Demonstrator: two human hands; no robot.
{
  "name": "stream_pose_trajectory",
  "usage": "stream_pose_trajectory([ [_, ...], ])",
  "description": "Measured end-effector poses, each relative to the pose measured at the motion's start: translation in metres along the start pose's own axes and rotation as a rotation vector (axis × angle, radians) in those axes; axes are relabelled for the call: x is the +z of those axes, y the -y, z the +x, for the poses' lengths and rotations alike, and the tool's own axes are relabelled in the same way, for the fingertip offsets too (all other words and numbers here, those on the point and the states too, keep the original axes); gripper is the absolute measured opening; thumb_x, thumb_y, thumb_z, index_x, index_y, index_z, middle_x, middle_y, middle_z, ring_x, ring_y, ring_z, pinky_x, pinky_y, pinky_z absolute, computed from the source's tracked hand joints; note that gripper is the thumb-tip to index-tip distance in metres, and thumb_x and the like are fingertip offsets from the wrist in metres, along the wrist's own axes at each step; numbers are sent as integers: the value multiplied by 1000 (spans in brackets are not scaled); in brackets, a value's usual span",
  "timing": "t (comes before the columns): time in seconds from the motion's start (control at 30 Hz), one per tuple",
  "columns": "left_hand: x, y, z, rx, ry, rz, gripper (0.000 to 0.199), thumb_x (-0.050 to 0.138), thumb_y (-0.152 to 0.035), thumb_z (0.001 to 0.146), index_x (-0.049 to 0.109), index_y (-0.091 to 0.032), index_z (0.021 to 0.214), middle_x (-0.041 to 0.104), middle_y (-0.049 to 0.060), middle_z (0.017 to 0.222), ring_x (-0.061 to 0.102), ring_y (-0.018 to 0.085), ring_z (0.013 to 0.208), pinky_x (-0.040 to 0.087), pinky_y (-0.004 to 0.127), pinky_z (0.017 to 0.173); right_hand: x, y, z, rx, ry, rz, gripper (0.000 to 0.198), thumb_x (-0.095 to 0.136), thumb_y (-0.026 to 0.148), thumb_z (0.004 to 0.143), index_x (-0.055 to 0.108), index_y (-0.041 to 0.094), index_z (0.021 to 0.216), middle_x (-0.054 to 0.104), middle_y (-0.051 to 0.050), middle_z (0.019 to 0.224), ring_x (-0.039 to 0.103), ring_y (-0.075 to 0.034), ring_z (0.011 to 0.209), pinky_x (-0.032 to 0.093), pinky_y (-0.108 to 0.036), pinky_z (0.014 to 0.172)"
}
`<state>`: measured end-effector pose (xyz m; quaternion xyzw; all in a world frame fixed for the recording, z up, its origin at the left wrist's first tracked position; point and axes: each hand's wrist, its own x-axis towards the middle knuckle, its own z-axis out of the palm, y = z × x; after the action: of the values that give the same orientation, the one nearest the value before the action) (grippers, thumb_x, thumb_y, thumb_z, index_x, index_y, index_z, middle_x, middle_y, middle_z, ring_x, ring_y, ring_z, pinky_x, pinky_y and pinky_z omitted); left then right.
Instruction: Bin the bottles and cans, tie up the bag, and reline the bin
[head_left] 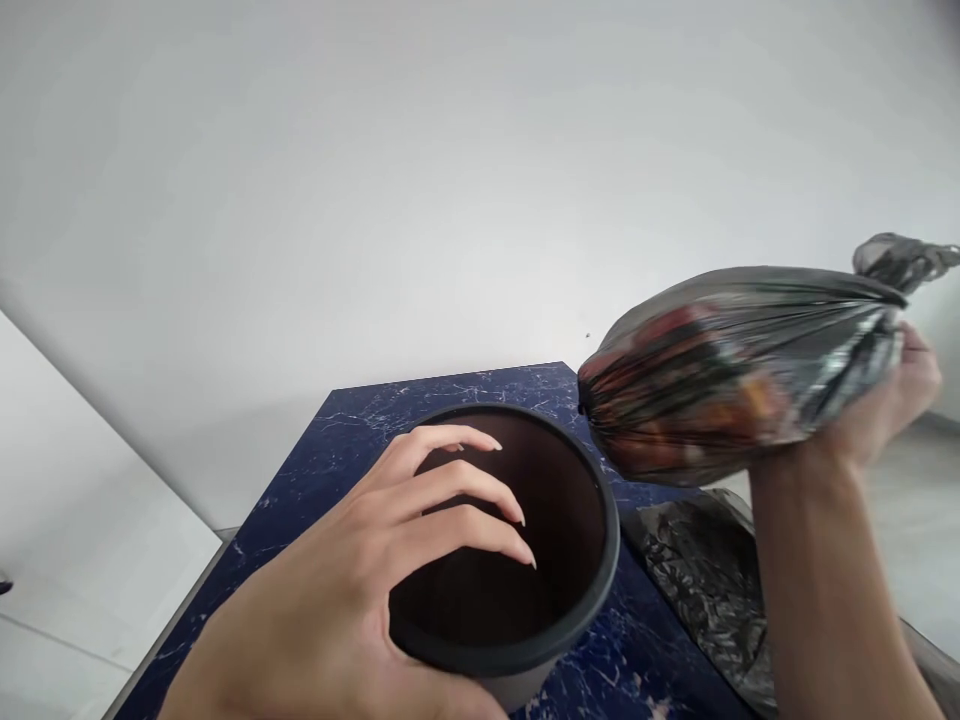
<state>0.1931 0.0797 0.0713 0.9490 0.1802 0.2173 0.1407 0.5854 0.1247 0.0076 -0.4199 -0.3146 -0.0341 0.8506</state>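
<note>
A tied, see-through grey plastic trash bag [720, 380] is held up on the right, with reddish and orange items showing through it. My right hand [911, 380] grips it near its knotted end, and the bag hides most of the fingers. A round bin [551, 655] with a dark rim and dark inside stands below and left of the bag. Over its opening, my left hand [420, 530] spreads its curved fingers apart. The left thumb lies outside the near rim; whether it presses on the bin I cannot tell.
The bin stands on a blue marble-patterned tabletop [315, 470]. Crumpled dark plastic [709, 575] lies beside the table's right edge, partly behind my right forearm. A pale wall [450, 200] rises behind, and a white panel [82, 500] is at the left.
</note>
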Motion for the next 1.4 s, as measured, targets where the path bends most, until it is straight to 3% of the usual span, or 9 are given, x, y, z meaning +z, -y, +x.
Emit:
stream_pose_trajectory([
  [0.03, 1, -2, 0, -3, -1, 9, 57, 100, -49, 67, 75, -33, 116, 77, 8, 122, 52, 40, 143, 50, 54, 116, 8, -4, -1, 24, -112, 1, 8, 49, 32, 103, 51, 26, 98, 64, -7, 110, 69, -23, 117, 55, -38, 96],
  [0.1, 1, -5, 0, -7, -6, 21, 54, 99, -47, 70, 74, -32, 115, 77, 6, 121, 53, 37, 143, 49, 51, 118, 25, -12, -7, 47, -177, -49, 8, 57, 27, 99, 50, 24, 100, 62, -8, 105, 68, -20, 106, 54, -35, 97],
  [0.33, 3, -7, 0, -62, 18, 68, 49, 92, -50, 78, 72, -32, 119, 77, 4, 124, 55, 35, 143, 48, 51, 120, 47, -55, -31, 130, 76, -175, 25, 67, 44, 96, 51, 25, 101, 58, -6, 105, 63, -19, 102, 52, -32, 95],
  [0.5, 7, -8, 1, -129, -22, 131, 44, 87, -50, 83, 73, -32, 121, 76, 5, 125, 55, 36, 142, 49, 52, 120, 42, -105, -34, 299, 30, -142, 35, 65, 54, 93, 55, 22, 101, 59, -1, 99, 62, -18, 98, 52, -33, 95],
  [0.63, 11, -3, 0, -165, -76, 186, 39, 82, -47, 89, 72, -31, 124, 75, 6, 128, 55, 36, 141, 50, 53, 118, 34, -133, -36, 459, 17, -98, 41, 71, 59, 86, 56, 22, 96, 59, 3, 87, 61, -15, 80, 54, -28, 75],
  [0.9, 24, 9, 0, -182, -96, 300, 38, 80, -47, 93, 69, -29, 125, 74, 6, 128, 53, 35, 143, 45, 58, 119, 23, -159, -44, 734, -74, -15, 18, 68, 25, 89, 58, 19, 75, 58, 3, 70, 54, -13, 61, 51, -26, 57],
  [1.0, 26, 11, 2, -190, -101, 320, 39, 80, -48, 94, 69, -29, 125, 74, 6, 129, 53, 36, 142, 44, 58, 119, 17, -168, -45, 811, -106, -21, 14, 66, 19, 96, 63, 16, 82, 63, 2, 76, 58, -12, 63, 53, -25, 59],
  [1.2, 26, 15, 2, -194, -140, 375, 41, 77, -54, 94, 71, -26, 122, 75, 8, 128, 56, 37, 137, 48, 58, 115, -1, -187, -54, 926, -129, -163, 28, 68, 40, 105, 68, 15, 117, 70, -4, 106, 68, -15, 82, 60, -30, 70],
  [1.4, 24, 18, 0, -222, -118, 440, 41, 74, -55, 97, 71, -26, 126, 73, 7, 131, 55, 35, 139, 49, 55, 113, -16, -192, -61, 971, 57, -363, 26, 69, 40, 104, 68, 15, 108, 68, 0, 92, 63, -11, 69, 56, -25, 61],
])
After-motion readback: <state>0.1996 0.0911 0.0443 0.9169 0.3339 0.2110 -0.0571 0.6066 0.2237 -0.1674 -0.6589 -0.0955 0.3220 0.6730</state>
